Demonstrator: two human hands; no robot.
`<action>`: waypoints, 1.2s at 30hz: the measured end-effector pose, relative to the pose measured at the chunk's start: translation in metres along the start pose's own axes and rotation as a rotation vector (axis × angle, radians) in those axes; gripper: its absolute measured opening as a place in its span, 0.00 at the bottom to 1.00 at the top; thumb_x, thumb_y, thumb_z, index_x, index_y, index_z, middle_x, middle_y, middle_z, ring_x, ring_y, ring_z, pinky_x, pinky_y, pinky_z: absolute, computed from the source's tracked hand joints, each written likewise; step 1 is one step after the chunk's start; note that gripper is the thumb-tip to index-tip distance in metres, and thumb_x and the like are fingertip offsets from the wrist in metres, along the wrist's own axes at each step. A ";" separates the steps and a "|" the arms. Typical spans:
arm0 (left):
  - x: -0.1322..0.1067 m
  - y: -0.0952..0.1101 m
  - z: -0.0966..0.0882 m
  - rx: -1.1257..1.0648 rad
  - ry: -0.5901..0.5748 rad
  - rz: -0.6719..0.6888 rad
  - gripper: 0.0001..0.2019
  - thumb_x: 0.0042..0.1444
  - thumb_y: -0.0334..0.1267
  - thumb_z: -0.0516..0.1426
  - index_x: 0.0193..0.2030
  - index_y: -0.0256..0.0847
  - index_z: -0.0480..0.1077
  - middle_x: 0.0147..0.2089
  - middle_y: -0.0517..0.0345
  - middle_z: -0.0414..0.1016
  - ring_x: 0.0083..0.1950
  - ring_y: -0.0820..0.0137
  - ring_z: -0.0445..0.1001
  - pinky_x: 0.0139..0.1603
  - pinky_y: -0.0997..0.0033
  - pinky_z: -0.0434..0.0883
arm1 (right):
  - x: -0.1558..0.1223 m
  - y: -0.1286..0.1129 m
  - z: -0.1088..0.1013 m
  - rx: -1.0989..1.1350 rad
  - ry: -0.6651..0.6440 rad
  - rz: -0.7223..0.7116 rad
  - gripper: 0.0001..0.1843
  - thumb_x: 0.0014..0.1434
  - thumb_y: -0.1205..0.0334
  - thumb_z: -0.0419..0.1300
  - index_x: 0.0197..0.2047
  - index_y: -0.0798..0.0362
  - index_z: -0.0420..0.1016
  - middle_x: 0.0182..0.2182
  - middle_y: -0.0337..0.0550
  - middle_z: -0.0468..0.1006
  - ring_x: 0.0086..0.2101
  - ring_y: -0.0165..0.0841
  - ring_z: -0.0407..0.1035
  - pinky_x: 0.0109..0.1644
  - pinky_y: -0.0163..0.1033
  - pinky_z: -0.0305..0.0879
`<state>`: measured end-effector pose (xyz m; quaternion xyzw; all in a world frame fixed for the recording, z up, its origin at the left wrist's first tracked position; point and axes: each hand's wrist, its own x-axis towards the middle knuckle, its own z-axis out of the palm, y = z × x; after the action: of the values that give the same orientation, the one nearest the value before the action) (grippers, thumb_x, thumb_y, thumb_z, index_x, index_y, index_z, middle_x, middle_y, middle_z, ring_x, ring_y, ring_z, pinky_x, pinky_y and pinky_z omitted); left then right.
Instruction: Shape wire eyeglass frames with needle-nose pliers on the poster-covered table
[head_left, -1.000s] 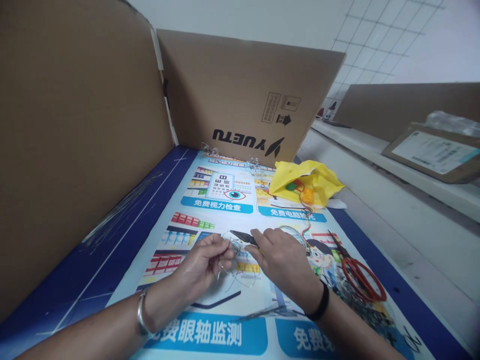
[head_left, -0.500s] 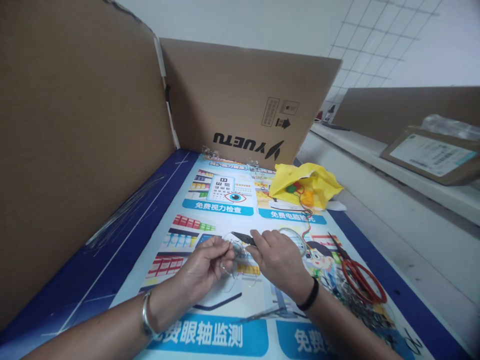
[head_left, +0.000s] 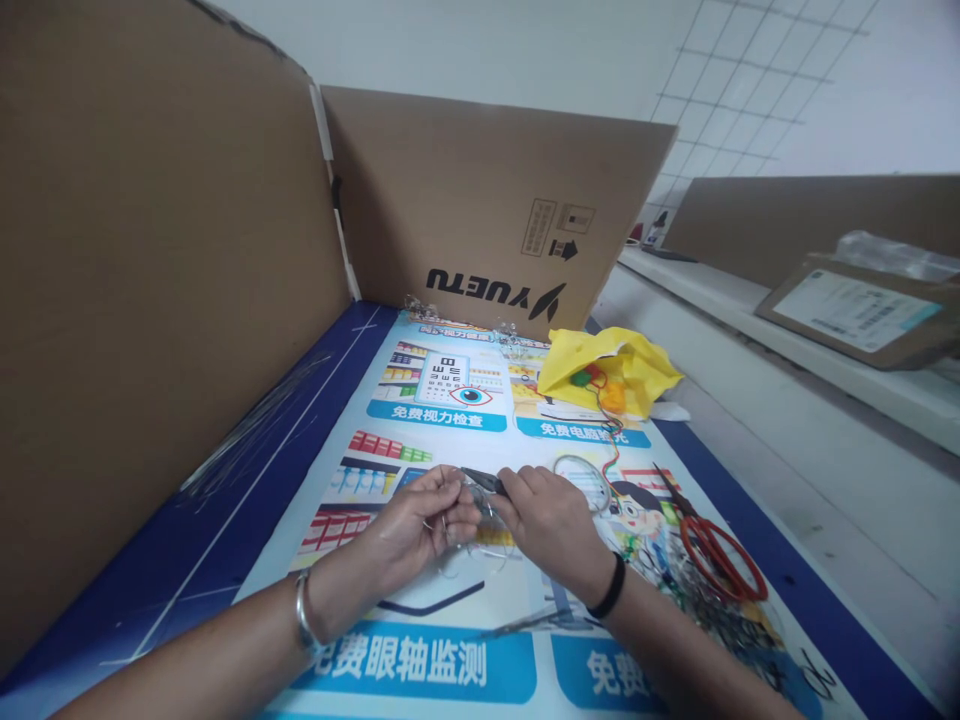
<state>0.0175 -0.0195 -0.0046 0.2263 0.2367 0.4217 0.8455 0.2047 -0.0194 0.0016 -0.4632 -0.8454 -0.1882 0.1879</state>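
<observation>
My left hand [head_left: 431, 515] pinches thin silvery wire [head_left: 480, 498] that curls in loose loops below its fingertips. Wrapped in the fingers of my right hand [head_left: 551, 520] is a pair of dark pliers [head_left: 480, 480], its nose pointing left to the wire at my left fingertips. Whether the jaws are closed on the wire cannot be made out. Beyond my right hand lies a round, clear dish-like thing [head_left: 585, 482]. Under my wrists a slim metal tool [head_left: 525, 624], perhaps tweezers, rests on the printed sheet, partly covered by my right forearm.
Red-handled scissors [head_left: 720, 555] lie at the right beside a tangled pile of wire pieces [head_left: 712, 610]. A yellow bag [head_left: 630, 370] with coloured thread stands further back. Straight wires [head_left: 255, 430] lie on the left. Cardboard panels [head_left: 480, 200] wall the left and back.
The pliers' nose has come closer to my left fingertips, and my left hand has shifted slightly right. The wire loops hang differently. The camera view has moved a little.
</observation>
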 end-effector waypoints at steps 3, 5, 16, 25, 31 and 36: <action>0.000 0.002 0.001 0.096 0.054 -0.029 0.05 0.55 0.34 0.58 0.32 0.35 0.66 0.27 0.56 0.72 0.27 0.73 0.73 0.30 0.73 0.69 | 0.001 0.002 -0.001 -0.013 -0.001 -0.022 0.13 0.63 0.56 0.50 0.39 0.55 0.70 0.27 0.42 0.70 0.31 0.32 0.62 0.34 0.37 0.50; -0.001 0.006 0.003 0.170 0.076 -0.042 0.07 0.54 0.36 0.58 0.32 0.34 0.67 0.28 0.53 0.74 0.28 0.71 0.74 0.31 0.71 0.70 | 0.001 0.004 -0.003 -0.024 -0.006 -0.042 0.13 0.63 0.55 0.50 0.40 0.55 0.70 0.28 0.42 0.70 0.31 0.32 0.62 0.35 0.37 0.50; -0.005 0.024 -0.002 0.588 -0.003 -0.176 0.08 0.49 0.38 0.61 0.33 0.34 0.72 0.28 0.49 0.78 0.27 0.69 0.76 0.28 0.73 0.72 | 0.001 0.004 -0.007 -0.023 -0.005 -0.152 0.15 0.62 0.55 0.51 0.44 0.56 0.70 0.28 0.43 0.69 0.31 0.33 0.60 0.35 0.38 0.50; -0.002 0.014 0.005 0.720 0.098 -0.096 0.05 0.47 0.30 0.57 0.22 0.37 0.65 0.16 0.63 0.68 0.12 0.78 0.65 0.13 0.81 0.59 | 0.003 -0.002 -0.016 -0.041 -0.033 -0.172 0.16 0.62 0.53 0.51 0.44 0.55 0.70 0.28 0.43 0.69 0.31 0.33 0.60 0.34 0.39 0.48; -0.003 0.014 0.004 0.733 0.065 -0.124 0.09 0.47 0.30 0.53 0.18 0.36 0.68 0.14 0.58 0.69 0.13 0.76 0.66 0.14 0.80 0.60 | 0.003 -0.005 -0.024 -0.040 -0.047 -0.177 0.16 0.63 0.53 0.50 0.44 0.55 0.70 0.28 0.43 0.69 0.31 0.34 0.60 0.34 0.40 0.48; -0.003 0.012 0.001 0.747 0.022 -0.184 0.14 0.51 0.32 0.52 0.17 0.34 0.70 0.15 0.55 0.69 0.13 0.76 0.66 0.15 0.79 0.62 | 0.003 -0.006 -0.024 -0.031 -0.069 -0.184 0.16 0.62 0.53 0.51 0.44 0.54 0.70 0.28 0.43 0.69 0.31 0.34 0.60 0.34 0.40 0.48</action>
<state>0.0097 -0.0155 0.0038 0.4920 0.4026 0.2310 0.7366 0.2014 -0.0319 0.0227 -0.3924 -0.8874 -0.2017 0.1334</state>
